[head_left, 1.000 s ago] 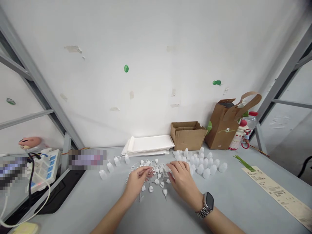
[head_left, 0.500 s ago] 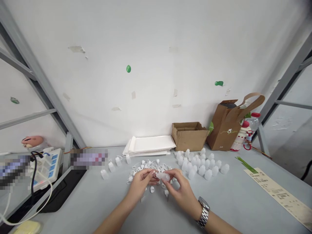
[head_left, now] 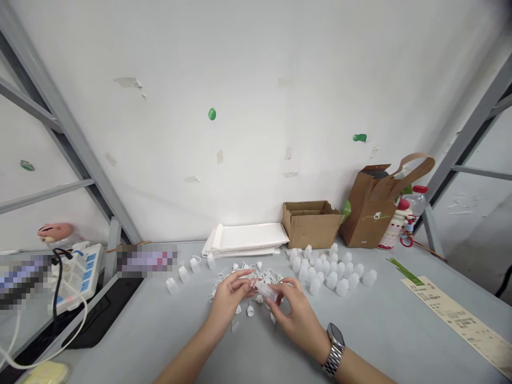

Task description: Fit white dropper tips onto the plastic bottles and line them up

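A small translucent plastic bottle [head_left: 266, 290] is held tilted between my two hands above the table. My right hand [head_left: 290, 304] grips its body with thumb and fingers. At the bottle's upper left end, my left hand [head_left: 232, 293] pinches what looks like a small white cap, mostly hidden by the fingertips. Beneath and behind the hands lies a loose pile of white caps with loop straps [head_left: 219, 277]. Several like bottles without caps [head_left: 316, 285] stand in a group to the right. A few capped bottles [head_left: 184, 274] stand in a row to the left.
White padded envelopes [head_left: 252, 237] lie against the wall beside an open cardboard box [head_left: 314, 229]. A brown paper bag [head_left: 368, 213] stands further right. A printed strip [head_left: 456, 317] is on the right side. At the left are a power strip [head_left: 80, 277] with cables and a black mat [head_left: 106, 312].
The bottle has tilted, its right end dipping lower. My left fingers have shifted slightly at its left end, with the forefinger lifted. My right hand stays around the bottle's body.
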`<action>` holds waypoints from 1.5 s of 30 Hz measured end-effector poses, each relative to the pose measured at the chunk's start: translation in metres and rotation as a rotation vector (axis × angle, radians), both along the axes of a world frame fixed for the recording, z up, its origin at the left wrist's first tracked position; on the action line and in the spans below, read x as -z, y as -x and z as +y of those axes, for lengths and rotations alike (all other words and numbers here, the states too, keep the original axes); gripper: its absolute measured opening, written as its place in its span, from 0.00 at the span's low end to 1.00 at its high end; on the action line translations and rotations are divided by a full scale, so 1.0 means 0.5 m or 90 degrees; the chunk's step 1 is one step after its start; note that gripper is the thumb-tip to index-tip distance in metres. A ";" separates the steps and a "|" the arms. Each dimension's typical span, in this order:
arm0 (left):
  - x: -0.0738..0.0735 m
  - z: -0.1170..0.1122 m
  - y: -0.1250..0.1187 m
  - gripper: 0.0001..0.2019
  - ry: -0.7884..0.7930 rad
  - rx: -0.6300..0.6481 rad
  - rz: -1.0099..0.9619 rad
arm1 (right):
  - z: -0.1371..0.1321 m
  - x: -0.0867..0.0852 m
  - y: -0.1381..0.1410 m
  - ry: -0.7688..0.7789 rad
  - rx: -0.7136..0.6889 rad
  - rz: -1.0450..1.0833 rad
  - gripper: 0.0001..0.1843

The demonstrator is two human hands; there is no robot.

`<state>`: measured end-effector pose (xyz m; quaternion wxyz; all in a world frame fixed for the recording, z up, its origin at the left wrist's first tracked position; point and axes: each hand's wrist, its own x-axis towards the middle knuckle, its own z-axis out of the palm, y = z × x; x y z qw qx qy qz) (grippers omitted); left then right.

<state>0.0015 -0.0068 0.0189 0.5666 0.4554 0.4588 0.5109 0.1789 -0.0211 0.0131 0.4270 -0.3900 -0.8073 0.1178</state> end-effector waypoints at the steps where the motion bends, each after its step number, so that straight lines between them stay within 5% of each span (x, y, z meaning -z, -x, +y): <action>1: 0.000 0.000 0.000 0.23 0.004 0.000 -0.002 | -0.002 0.000 0.001 0.009 -0.001 -0.004 0.04; 14: -0.009 -0.007 -0.004 0.21 0.035 -0.012 -0.017 | -0.011 -0.003 0.007 0.062 -0.012 -0.023 0.02; 30: -0.028 -0.028 -0.017 0.25 0.029 0.092 -0.137 | -0.013 0.007 0.009 0.121 0.003 0.017 0.05; 38: -0.032 -0.037 -0.016 0.20 0.015 0.161 -0.272 | -0.015 -0.001 0.008 0.066 -0.023 0.048 0.04; 45: -0.030 -0.035 -0.017 0.16 0.022 0.167 -0.256 | -0.013 0.003 0.008 0.045 -0.010 0.046 0.03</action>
